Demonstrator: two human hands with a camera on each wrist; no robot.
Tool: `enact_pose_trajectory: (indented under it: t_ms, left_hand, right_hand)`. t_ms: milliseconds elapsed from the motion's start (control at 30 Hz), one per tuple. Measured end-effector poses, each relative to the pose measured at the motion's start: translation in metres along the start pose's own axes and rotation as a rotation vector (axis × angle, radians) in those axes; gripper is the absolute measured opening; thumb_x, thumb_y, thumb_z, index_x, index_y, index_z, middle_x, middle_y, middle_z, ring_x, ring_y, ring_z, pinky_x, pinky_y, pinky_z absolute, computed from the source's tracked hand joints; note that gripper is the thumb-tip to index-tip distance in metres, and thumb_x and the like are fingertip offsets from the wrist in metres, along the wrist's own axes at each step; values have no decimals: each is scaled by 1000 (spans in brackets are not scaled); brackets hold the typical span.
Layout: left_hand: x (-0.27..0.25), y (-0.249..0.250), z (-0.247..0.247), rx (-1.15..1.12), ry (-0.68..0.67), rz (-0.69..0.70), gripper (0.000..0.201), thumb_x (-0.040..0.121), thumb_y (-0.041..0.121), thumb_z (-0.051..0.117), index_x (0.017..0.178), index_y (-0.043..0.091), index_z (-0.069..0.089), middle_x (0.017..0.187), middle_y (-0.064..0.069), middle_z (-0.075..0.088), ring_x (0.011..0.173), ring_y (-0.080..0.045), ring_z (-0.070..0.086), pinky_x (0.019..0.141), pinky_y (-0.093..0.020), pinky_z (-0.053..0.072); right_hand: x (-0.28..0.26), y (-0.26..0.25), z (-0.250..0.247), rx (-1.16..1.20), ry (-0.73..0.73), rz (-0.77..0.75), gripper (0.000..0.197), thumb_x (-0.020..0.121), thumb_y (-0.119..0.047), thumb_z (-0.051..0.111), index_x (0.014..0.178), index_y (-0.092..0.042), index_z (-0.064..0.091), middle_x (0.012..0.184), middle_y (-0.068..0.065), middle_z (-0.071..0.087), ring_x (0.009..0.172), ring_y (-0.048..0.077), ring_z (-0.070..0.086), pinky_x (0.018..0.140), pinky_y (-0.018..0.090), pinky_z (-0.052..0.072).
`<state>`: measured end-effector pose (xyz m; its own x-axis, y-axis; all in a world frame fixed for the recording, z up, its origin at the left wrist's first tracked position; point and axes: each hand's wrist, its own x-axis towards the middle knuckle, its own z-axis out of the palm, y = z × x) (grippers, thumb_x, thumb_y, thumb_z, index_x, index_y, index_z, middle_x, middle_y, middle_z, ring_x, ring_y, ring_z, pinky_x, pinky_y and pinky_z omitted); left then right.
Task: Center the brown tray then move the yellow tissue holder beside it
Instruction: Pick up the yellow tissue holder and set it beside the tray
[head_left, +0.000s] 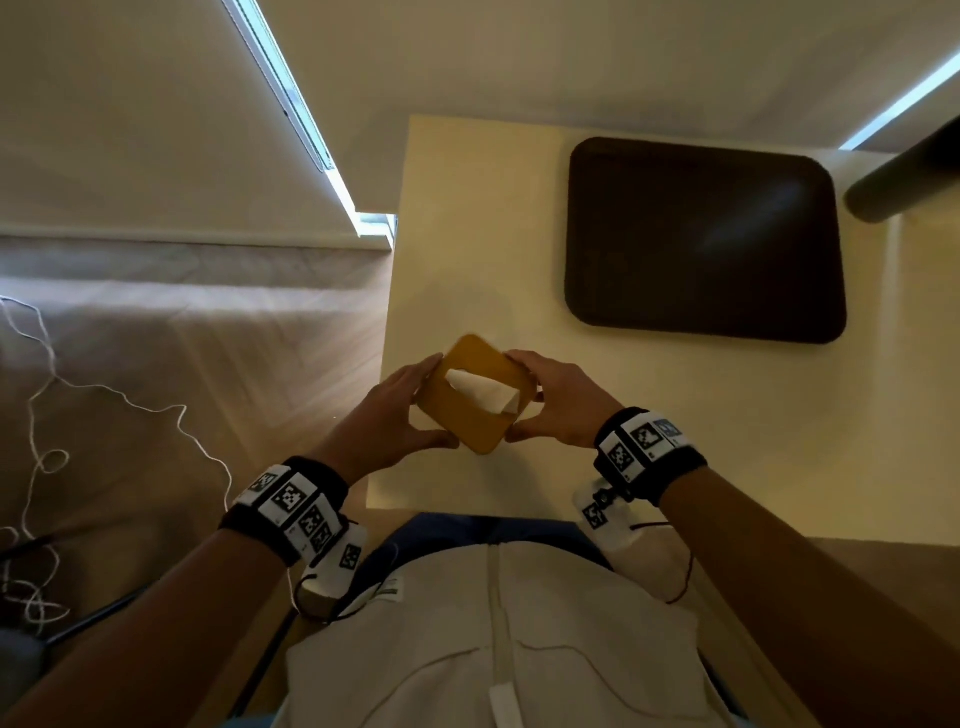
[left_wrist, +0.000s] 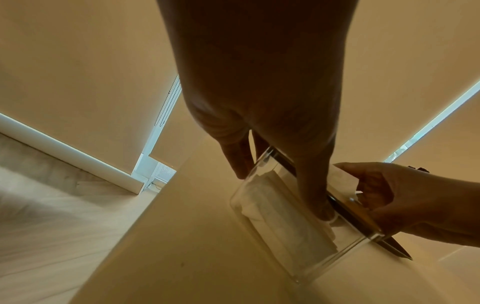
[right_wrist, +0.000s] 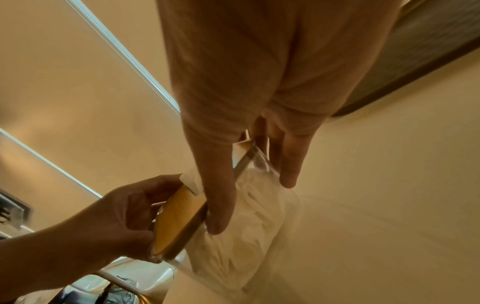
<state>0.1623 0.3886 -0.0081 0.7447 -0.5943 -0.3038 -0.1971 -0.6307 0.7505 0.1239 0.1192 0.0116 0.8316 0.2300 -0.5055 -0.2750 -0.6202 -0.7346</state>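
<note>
The left hand and the right hand are both gripping the yellow tissue holder, each with fingers and thumb curled around one opposite side, so the holder is sitting clamped between them over the near left part of the bench. Whether its base is touching the bench or hanging just above it is hard to tell. The wrist views are showing a clear body under the yellow lid, with the fingers pressing partly on that smooth wall, so the likely trouble is the body slipping in the grip, or the lid shifting if the squeeze is landing mostly on it. The loose tissue poking from the slot could also be snagging a thumb and pulling out. The holder is sitting lid up and turned askew, its long axis running diagonally from far left to near right rather than square with the bench edges. The brown tray is lying flat, well apart, toward the far right, its long side running left to right, so the holder may be needing a twist to sit neatly beside it.
</note>
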Motion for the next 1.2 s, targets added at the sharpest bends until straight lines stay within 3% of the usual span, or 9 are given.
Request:
enact_pose_trajectory:
  t_ms: [133, 267, 433, 600, 733, 867, 1200]
  left_hand:
    - [31, 6, -29, 9, 9, 26, 109, 67, 46, 87, 155, 22, 27, 148, -8, 47, 121, -11, 47, 100, -29, 45]
    - [82, 12, -67, 29, 23, 28, 111, 62, 52, 84, 153, 19, 31, 147, -11, 49, 122, -18, 52, 100, -37, 50]
    - [162, 11, -109, 45, 57, 39, 110, 61, 41, 91, 152, 15, 34, 143, -12, 52, 119, -19, 55, 97, -33, 52]
    - [231, 7, -143, 54, 48, 27, 115, 54, 56, 84, 151, 19, 34, 143, -11, 52, 121, -26, 57, 100, -45, 53]
    - [270, 10, -158, 21, 58, 12, 112, 53, 50, 88, 149, 20, 38, 140, -7, 56, 118, -21, 59, 101, -39, 52]
    - [291, 6, -164, -27, 36, 6, 111, 53, 47, 91, 148, 22, 40, 137, -4, 58, 119, -19, 59, 101, -35, 52]
    - [299, -1, -156, -19, 13, -35, 120, 49, 57, 87, 151, 22, 36, 143, -9, 53, 121, -25, 59, 102, -42, 52]
  right_hand:
    - [22, -13, -28, 14, 3, -5, 102, 65, -23, 93, 149, -20, 36, 140, 4, 53, 123, 21, 54, 105, 40, 50]
    - [59, -32, -71, 3, 17, -20, 103, 65, -21, 93, 150, -17, 35, 140, 5, 53, 126, 22, 53, 106, 39, 49]
    - [121, -49, -131, -107, 84, -42, 106, 61, -27, 95, 149, -14, 36, 138, 8, 57, 121, 25, 57, 104, 45, 51]
    - [178, -59, -180, -162, 117, -36, 106, 61, -29, 95, 149, -15, 37, 142, 10, 55, 125, 29, 56, 105, 48, 50]
    - [207, -61, -206, -225, 147, -18, 109, 61, -31, 95, 150, -14, 36, 145, 11, 53, 127, 31, 55, 104, 49, 50]
    - [221, -57, -218, -243, 149, 0, 108, 60, -32, 95, 149, -15, 37, 144, 11, 54, 125, 31, 56, 104, 49, 49]
    - [226, -48, -218, -236, 116, 50, 110, 61, -37, 94, 151, -16, 35, 146, 9, 53, 127, 30, 55, 106, 48, 47]
